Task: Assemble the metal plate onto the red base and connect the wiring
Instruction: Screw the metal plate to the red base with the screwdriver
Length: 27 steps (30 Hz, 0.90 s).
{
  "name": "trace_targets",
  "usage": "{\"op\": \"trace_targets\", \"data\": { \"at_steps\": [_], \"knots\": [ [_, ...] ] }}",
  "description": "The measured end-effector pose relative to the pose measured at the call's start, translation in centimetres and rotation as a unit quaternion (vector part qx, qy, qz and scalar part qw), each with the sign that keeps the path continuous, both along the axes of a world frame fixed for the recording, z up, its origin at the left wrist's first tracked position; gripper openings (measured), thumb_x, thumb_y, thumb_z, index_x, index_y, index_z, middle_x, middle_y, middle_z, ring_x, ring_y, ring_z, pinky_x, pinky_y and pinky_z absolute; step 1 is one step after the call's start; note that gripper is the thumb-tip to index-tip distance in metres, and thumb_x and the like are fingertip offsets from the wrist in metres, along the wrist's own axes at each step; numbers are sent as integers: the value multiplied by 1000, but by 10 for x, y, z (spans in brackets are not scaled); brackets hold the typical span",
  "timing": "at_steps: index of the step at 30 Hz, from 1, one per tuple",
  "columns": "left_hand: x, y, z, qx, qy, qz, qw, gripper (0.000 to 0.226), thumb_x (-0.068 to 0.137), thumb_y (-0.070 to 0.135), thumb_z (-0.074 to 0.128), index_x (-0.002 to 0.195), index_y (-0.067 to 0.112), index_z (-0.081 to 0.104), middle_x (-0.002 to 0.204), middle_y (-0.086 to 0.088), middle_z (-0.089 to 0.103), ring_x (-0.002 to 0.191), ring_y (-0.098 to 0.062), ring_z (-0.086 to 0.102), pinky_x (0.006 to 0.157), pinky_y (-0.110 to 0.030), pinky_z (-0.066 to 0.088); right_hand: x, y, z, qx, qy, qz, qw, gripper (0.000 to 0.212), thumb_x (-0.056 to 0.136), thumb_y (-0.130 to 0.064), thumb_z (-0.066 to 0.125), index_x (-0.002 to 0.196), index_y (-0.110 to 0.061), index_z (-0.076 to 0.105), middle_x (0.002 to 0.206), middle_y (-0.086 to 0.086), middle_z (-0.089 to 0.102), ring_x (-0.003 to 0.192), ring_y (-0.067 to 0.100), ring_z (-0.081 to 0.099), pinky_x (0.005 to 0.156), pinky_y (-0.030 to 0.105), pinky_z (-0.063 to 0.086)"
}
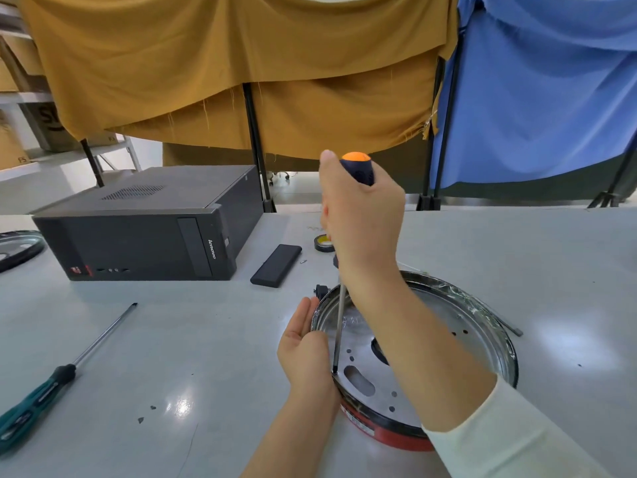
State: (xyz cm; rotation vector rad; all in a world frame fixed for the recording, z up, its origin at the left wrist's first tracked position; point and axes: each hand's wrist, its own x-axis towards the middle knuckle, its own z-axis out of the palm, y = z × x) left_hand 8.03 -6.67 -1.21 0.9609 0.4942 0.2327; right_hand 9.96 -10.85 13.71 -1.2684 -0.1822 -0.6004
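A round metal plate [444,326] with several holes lies inside the red base [396,439], low and right of centre on the table. My right hand [358,222] grips the orange-capped handle of a screwdriver [339,326] held nearly upright. Its tip sits on the plate's left edge at about a screw hole. My left hand [305,350] rests against the base's left rim, fingers straight, holding nothing. A small black connector [321,291] sticks out at the rim's far left. Wiring is not clearly visible.
A black desktop computer [144,225] lies at the back left. A black flat box [275,260] and a roll of tape [324,243] sit behind the base. A green-handled screwdriver [62,377] lies at front left. Another metal ring [17,246] is at the far left edge.
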Motion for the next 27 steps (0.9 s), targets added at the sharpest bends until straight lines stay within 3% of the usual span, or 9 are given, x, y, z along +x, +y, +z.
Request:
{"op": "trace_targets", "data": {
  "at_steps": [4, 7, 10, 13, 16, 17, 19, 22, 27],
  "knots": [
    [-1, -1, 1, -4, 0, -3, 1000, 70, 77, -25, 29, 117, 19, 67, 109, 5, 73, 73, -17, 68, 69, -33, 52, -5, 3, -2, -12, -10, -32, 999, 36, 83, -32, 63, 50, -30, 50, 47, -10, 44, 49, 17, 41, 54, 36, 40],
    [-4, 0, 5, -10, 9, -17, 1000, 68, 77, -24, 31, 108, 25, 67, 101, 10, 73, 69, -20, 65, 64, -32, 51, 2, -5, 4, -79, 3, 136, 988, 34, 85, -26, 68, 58, -24, 48, 55, -1, 50, 43, 17, 41, 46, 27, 37],
    [-4, 2, 7, -24, 11, -30, 999, 67, 76, -24, 32, 101, 28, 66, 90, 11, 75, 73, -21, 70, 59, -29, 55, 14, -20, 10, -93, 15, 306, 947, 11, 80, -28, 68, 77, -20, 61, 75, -3, 64, 57, 18, 61, 48, 26, 45],
    [-3, 3, 8, -26, 12, -47, 998, 68, 76, -25, 31, 105, 27, 65, 75, 15, 75, 59, -13, 69, 50, -23, 54, 24, -32, 8, -40, 30, 432, 901, 4, 82, -24, 63, 81, -21, 63, 88, -3, 67, 73, 18, 68, 51, 25, 48],
    [-3, 4, 8, -29, 8, -50, 998, 69, 77, -25, 31, 110, 25, 65, 85, 13, 76, 64, -12, 71, 57, -27, 57, 28, -34, 10, -17, 41, 597, 801, 20, 79, -17, 67, 80, -16, 47, 68, -2, 59, 44, 10, 52, 41, 19, 38],
    [-3, 4, 7, -31, 5, -48, 998, 69, 77, -25, 31, 109, 25, 65, 87, 13, 75, 67, -13, 72, 59, -27, 57, 26, -32, 12, -21, 41, 617, 786, 24, 79, -16, 66, 79, -14, 42, 60, -4, 53, 38, 6, 44, 38, 17, 34],
    [-2, 3, 6, -43, 1, -39, 998, 68, 77, -26, 31, 107, 24, 66, 89, 11, 76, 72, -16, 73, 62, -28, 57, 26, -26, 13, -39, 54, 583, 810, 18, 83, -17, 57, 74, -14, 41, 49, -7, 43, 32, 3, 32, 36, 15, 28],
    [0, 2, 3, -67, -7, -10, 998, 69, 77, -27, 30, 112, 21, 65, 104, 8, 73, 82, -20, 71, 70, -34, 53, 18, -18, 10, -50, 56, 452, 889, 24, 88, -23, 48, 66, -16, 43, 46, -8, 37, 32, 5, 25, 35, 15, 25],
    [3, 3, -1, -69, -3, 5, 998, 69, 77, -26, 31, 112, 23, 65, 106, 11, 73, 73, -19, 66, 58, -29, 46, 4, -10, 4, 15, 15, 192, 981, 38, 90, -13, 55, 55, -24, 46, 49, -2, 42, 36, 11, 31, 39, 19, 28]
  ]
}}
